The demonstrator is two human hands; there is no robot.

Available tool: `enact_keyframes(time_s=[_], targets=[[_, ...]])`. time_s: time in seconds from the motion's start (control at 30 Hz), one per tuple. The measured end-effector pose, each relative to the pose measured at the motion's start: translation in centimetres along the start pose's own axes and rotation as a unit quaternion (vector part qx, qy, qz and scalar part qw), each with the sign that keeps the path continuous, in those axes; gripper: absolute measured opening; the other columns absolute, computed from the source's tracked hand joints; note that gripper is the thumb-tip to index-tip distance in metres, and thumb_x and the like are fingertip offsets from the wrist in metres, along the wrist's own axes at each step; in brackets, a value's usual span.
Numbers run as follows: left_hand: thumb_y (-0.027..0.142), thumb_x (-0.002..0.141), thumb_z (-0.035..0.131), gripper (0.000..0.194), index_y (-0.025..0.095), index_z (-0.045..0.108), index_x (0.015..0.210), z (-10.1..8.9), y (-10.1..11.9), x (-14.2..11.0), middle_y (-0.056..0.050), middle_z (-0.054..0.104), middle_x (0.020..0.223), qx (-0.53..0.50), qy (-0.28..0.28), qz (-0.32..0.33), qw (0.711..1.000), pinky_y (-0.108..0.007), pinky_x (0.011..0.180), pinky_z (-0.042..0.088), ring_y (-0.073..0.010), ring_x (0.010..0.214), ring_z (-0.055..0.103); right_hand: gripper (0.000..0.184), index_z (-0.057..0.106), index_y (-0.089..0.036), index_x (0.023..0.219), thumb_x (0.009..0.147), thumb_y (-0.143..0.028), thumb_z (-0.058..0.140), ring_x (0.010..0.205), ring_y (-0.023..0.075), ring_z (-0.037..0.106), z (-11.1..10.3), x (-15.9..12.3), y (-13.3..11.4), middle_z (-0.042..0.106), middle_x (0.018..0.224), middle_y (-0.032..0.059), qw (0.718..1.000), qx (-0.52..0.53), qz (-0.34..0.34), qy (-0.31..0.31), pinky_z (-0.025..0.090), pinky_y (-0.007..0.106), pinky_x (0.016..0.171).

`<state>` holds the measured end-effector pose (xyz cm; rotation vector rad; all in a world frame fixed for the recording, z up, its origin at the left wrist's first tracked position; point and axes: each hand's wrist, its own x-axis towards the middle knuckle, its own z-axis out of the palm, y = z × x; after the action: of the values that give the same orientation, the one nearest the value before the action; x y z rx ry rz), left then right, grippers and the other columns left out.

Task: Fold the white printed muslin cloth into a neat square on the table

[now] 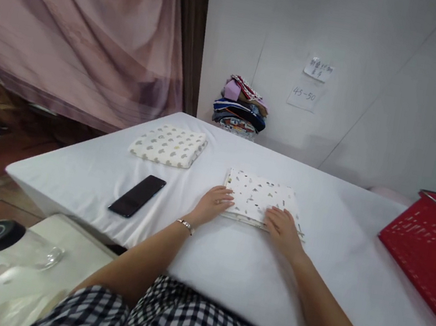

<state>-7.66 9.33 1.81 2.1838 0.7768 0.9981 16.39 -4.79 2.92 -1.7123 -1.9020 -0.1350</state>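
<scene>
Pressing the folded cloth (pixel 259 197) flat is the work your hands show, so do it evenly. The cloth lies in the middle of the white worktop (pixel 321 271), square to you, its near edge under both palms. Your left hand (pixel 214 203) rests on the near left corner with the grip spread flat, fingers reaching onto the print; your right hand (pixel 283 228) lies open on the near right part, also spread, pinching nothing. I'd judge the fold holds best if you keep both palms flat and smooth outward from the centre toward the edges, so no layer slides off the stack. Watch the near right corner, where the lower layers peek out slightly. A second folded cloth (pixel 169 145) sits well apart to the far left, a phone (pixel 137 195) near your left wrist, and a red basket (pixel 431 245) at the right edge.
</scene>
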Motion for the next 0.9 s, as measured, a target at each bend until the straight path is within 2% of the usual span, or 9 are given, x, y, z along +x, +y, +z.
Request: enact_keyframes(time_s=[0.1,0.17,0.3,0.5,0.67,0.9], targets=[[0.036,0.074,0.067,0.023,0.024,0.068,0.093,-0.3,0.6,-0.2,-0.004,0.062,0.116,0.038,-0.03,0.094,0.994,-0.042,0.1,0.037,-0.021,0.115,0.048,0.031,0.063,-0.023,0.11,0.088,-0.039,0.047,0.114,0.0244,0.051,0.7,0.8,-1.2,0.063,0.115,0.0063,0.998,0.018,-0.062,-0.023,0.037,0.044,0.098],[0.034,0.072,0.069,0.024,0.025,0.068,0.094,-0.4,0.8,-0.3,-0.004,0.062,0.115,0.082,-0.058,0.125,0.987,-0.042,0.099,0.036,-0.0218,0.113,0.049,0.03,0.063,-0.023,0.11,0.088,-0.037,0.048,0.111,0.0237,0.053,1.1,0.9,-1.6,0.063,0.114,0.0065,0.997,0.021,-0.078,-0.018,0.042,0.041,0.094],[0.03,0.075,0.065,0.019,0.026,0.067,0.094,-0.4,1.1,-0.4,-0.002,0.064,0.105,0.112,-0.075,0.137,0.981,-0.038,0.094,0.038,-0.0192,0.106,0.052,0.026,0.064,-0.024,0.109,0.09,-0.03,0.046,0.106,0.0213,0.056,2.0,0.4,-1.7,0.063,0.113,0.0057,0.997,0.032,-0.064,0.015,0.045,0.04,0.092],[0.034,0.078,0.062,0.021,0.025,0.066,0.096,-0.1,1.7,-0.2,-0.002,0.063,0.097,0.113,-0.073,0.136,0.982,-0.035,0.089,0.037,-0.0171,0.097,0.053,0.025,0.065,-0.023,0.106,0.089,-0.027,0.047,0.107,0.0212,0.056,2.8,0.2,-1.6,0.064,0.111,0.0068,0.997,0.045,-0.038,0.057,0.044,0.042,0.093],[0.031,0.084,0.055,0.015,0.025,0.068,0.086,0.0,2.1,0.0,-0.001,0.063,0.087,0.13,-0.072,0.129,0.981,-0.034,0.088,0.035,-0.0152,0.089,0.053,0.023,0.065,-0.021,0.102,0.09,-0.024,0.045,0.102,0.0208,0.057,2.7,0.4,-2.0,0.065,0.106,0.0077,0.995,0.034,-0.046,0.077,0.046,0.041,0.089],[0.032,0.088,0.048,0.023,0.023,0.067,0.081,-0.5,2.4,0.1,-0.001,0.061,0.081,0.147,-0.087,0.146,0.974,-0.034,0.085,0.033,-0.015,0.085,0.051,0.023,0.062,-0.021,0.103,0.09,-0.021,0.043,0.101,0.0208,0.057,2.3,0.2,-2.4,0.065,0.106,0.0084,0.995,0.013,-0.076,0.062,0.047,0.041,0.088]])
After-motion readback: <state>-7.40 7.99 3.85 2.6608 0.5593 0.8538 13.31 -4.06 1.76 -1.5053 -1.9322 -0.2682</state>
